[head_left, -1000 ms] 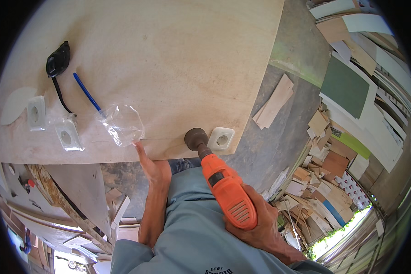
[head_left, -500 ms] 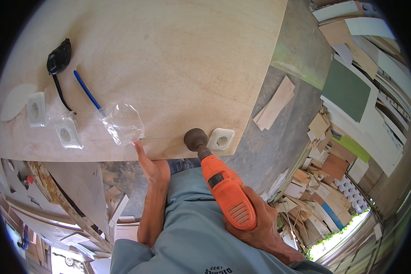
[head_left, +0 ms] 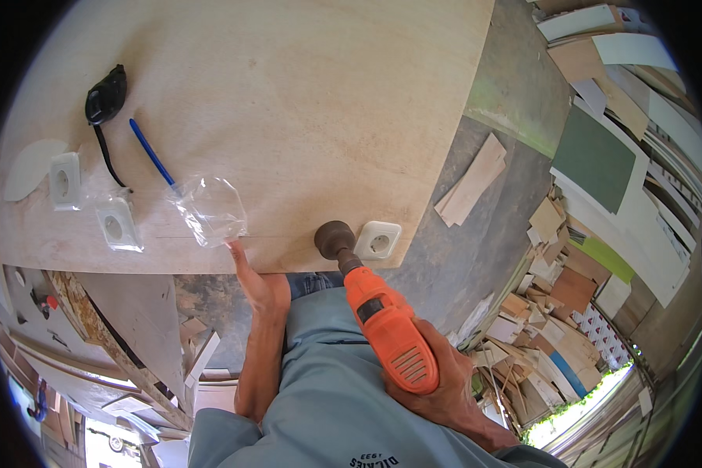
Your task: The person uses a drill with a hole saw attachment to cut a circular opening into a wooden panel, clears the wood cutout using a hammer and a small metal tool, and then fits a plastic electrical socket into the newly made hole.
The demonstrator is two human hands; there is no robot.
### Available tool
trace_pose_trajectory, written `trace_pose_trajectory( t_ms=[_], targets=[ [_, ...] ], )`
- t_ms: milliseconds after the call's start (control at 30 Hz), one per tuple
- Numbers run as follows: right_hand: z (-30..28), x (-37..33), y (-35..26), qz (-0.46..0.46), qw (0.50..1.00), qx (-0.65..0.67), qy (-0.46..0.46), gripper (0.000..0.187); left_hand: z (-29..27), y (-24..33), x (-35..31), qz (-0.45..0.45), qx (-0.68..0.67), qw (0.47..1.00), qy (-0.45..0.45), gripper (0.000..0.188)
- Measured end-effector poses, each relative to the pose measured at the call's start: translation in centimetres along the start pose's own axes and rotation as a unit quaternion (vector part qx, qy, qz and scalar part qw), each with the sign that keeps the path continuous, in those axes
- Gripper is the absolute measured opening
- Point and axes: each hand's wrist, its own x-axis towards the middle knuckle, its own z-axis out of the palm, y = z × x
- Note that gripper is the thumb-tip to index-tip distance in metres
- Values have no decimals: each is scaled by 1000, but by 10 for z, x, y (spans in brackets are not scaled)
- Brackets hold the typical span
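My right hand (head_left: 444, 374) is wrapped round the rear of an orange power drill (head_left: 390, 327). Fitted to the drill is a dark, round hole saw (head_left: 335, 239), its cup resting at the plywood board (head_left: 304, 117) near the front edge. Just right of the cup lies a white wall socket (head_left: 378, 241). My left hand (head_left: 261, 285) grips the board's front edge, with a digit stretched over the top and the other fingers hidden below. That digit's tip meets the near corner of a clear plastic bag (head_left: 210, 210).
At the left of the board lie two white sockets in clear wrapping (head_left: 65, 181) (head_left: 117, 226), a blue pen (head_left: 150, 152) and a black bulb-shaped thing with a cord (head_left: 106, 95). Thin wood strips (head_left: 472, 179) are on the floor right of the board. Scrap wood (head_left: 554, 327) is heaped farther right.
The view has shifted very slightly. Both hands, the drill and the hole saw keep their places on the board.
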Motion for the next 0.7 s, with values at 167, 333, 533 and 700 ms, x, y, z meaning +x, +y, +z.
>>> trace_pose_trajectory(
  t_ms=[167,333,533,700],
  targets=[
    [1,-3,5,10,999,32,-20,89,0,-1,-1,10,-15,1000,19,71],
    [1,-3,6,12,999,37,-17,88,3,0,-2,6,-14,1000,21,72],
    [3,-3,4,9,999,40,-6,86,2,0,-2,8,-18,1000,16,73],
    [4,-2,2,10,999,43,-1,85,1,-1,0,5,-24,1000,12,73]
  ],
)
